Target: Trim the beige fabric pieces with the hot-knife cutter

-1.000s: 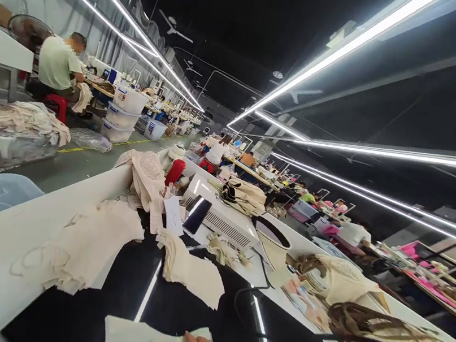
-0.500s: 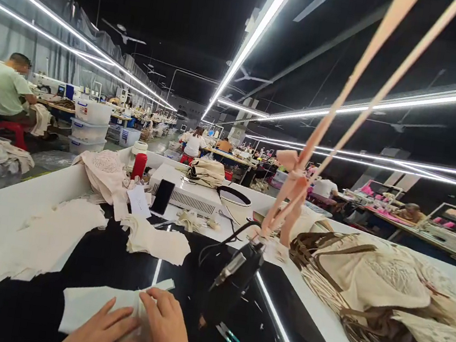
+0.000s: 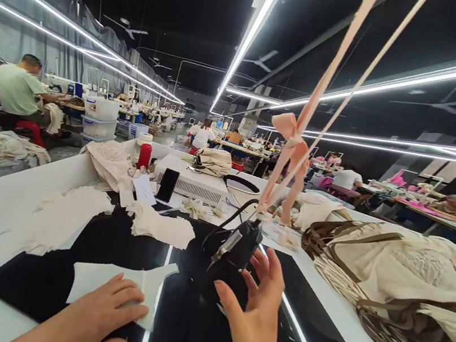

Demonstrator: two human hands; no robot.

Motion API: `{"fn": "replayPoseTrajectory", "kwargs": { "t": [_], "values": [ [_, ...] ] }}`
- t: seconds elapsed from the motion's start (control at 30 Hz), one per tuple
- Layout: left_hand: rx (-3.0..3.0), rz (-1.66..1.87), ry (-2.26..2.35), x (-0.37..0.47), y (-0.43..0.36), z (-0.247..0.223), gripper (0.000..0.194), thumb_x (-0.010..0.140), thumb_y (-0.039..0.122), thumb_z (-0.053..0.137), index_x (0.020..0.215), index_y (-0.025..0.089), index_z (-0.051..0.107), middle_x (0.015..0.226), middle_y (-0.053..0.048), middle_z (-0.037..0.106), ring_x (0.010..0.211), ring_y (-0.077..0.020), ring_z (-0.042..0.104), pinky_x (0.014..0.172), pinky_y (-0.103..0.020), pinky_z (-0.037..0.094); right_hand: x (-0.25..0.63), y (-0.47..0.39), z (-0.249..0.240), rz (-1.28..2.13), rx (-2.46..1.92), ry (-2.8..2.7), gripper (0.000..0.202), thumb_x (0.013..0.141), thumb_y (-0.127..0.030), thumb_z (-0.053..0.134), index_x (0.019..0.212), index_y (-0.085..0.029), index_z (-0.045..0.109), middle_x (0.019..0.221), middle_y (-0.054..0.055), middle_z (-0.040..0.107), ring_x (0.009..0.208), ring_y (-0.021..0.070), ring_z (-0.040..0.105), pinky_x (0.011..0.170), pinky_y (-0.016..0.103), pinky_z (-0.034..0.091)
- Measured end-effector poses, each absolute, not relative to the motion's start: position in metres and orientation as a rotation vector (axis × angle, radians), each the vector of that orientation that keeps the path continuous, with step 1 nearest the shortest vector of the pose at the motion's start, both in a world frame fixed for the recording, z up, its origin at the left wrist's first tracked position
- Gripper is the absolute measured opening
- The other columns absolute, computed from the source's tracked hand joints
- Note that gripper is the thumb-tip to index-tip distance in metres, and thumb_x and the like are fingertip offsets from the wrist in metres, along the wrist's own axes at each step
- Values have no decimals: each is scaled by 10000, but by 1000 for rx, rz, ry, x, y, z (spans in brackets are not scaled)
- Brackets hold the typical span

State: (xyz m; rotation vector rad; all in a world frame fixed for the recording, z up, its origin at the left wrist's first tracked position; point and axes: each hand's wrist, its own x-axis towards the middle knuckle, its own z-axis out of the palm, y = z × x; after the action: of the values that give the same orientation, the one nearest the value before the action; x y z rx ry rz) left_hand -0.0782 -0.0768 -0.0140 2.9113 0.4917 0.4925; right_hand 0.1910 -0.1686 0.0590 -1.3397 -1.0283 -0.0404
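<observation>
My left hand (image 3: 104, 312) lies with spread fingers on a pale fabric piece (image 3: 96, 274), which rests on the black board (image 3: 114, 242). Over the board at the centre, my right hand (image 3: 257, 307) is raised, thumb and fingers apart, with nothing between them. Just beyond its fingertips hangs a black tool (image 3: 245, 245) with a metal tip, tied to a peach fabric strap (image 3: 286, 168). It does not visibly grip the tool. A sliver of something thin shows beside my right thumb.
Fabric stacks lie at left (image 3: 62, 220) and beyond the board's middle (image 3: 163, 227). A phone (image 3: 167, 185) leans on a white box (image 3: 203, 190). Cream and brown garments (image 3: 410, 272) fill the right side. A person (image 3: 20, 88) sits far left.
My right hand has left the fabric and moved right to near the hanging tool, its fingers now apart. My left hand stays on the fabric. The teal snips are now mostly hidden.
</observation>
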Motion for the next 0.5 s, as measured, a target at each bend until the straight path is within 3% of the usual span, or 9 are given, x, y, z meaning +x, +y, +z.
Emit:
{"fn": "replayPoseTrajectory", "kwargs": {
  "t": [0.1,0.17,0.27,0.5],
  "values": [
    [2860,584,482,-72,-80,-9,476,930,333,724,1383,302,582,1265,-17,680,1205,-216,635,1207,-459,389,178,-157,76,185,-1354,-951,893,767,-601,776,1506,-288,384,1437,96,561,1282,324,570,1007,453,500],
    [2858,627,488,-68,-80,-10,413,944,368,716,1336,297,607,1220,-5,687,1171,-199,645,1213,-462,378,168,-154,86,222,-1355,-921,673,791,-581,757,1336,-255,535,1227,71,684,1092,295,671,926,409,522],
    [2896,753,480,-64,-80,-16,388,948,442,708,1289,278,624,1283,-12,677,1235,-212,612,1214,-451,379,161,-152,93,192,-1394,-892,436,799,-552,757,1058,-228,624,942,19,713,840,250,693,811,368,516],
    [2954,747,426,-56,-69,-45,398,952,467,710,1271,252,611,1275,-2,699,1248,-181,618,1233,-386,343,166,-142,85,96,-1405,-932,541,721,-603,790,1052,-221,598,931,21,704,725,236,684,716,363,525]
  ]
}}
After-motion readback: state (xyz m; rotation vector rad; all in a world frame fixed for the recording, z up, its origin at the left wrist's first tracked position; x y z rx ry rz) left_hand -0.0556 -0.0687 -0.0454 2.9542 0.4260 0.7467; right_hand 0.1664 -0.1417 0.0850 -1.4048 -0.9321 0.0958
